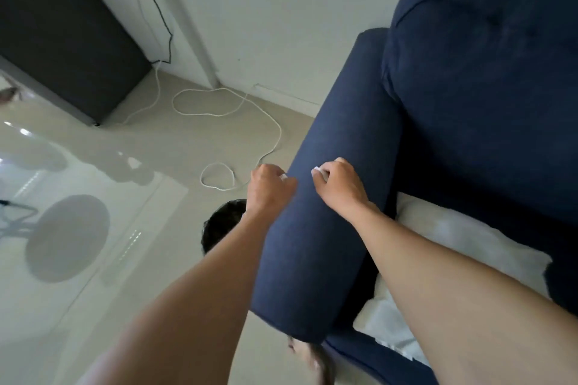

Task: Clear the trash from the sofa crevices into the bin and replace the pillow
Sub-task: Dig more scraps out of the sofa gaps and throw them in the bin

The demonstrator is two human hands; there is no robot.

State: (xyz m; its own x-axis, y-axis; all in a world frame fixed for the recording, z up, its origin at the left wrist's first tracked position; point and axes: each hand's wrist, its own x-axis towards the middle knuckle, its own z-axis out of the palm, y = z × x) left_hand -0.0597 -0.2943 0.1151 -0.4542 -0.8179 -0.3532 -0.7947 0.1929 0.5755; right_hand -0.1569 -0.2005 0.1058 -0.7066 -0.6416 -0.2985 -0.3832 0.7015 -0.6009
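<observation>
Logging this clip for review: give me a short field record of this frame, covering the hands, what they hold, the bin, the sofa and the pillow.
left hand: closed on small white scrap, beside the armrest
right hand: closed on small white piece, over the armrest
bin: dark, on the floor under the left forearm, mostly hidden
sofa: navy, armrest in the foreground
pillow: white, lying on the seat

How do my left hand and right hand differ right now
The left hand hangs off the outer side of the sofa armrest, above the bin; the right hand is over the armrest's top. The left arm crosses the floor side, the right crosses the white pillow. Both are closed on small white scraps.
</observation>
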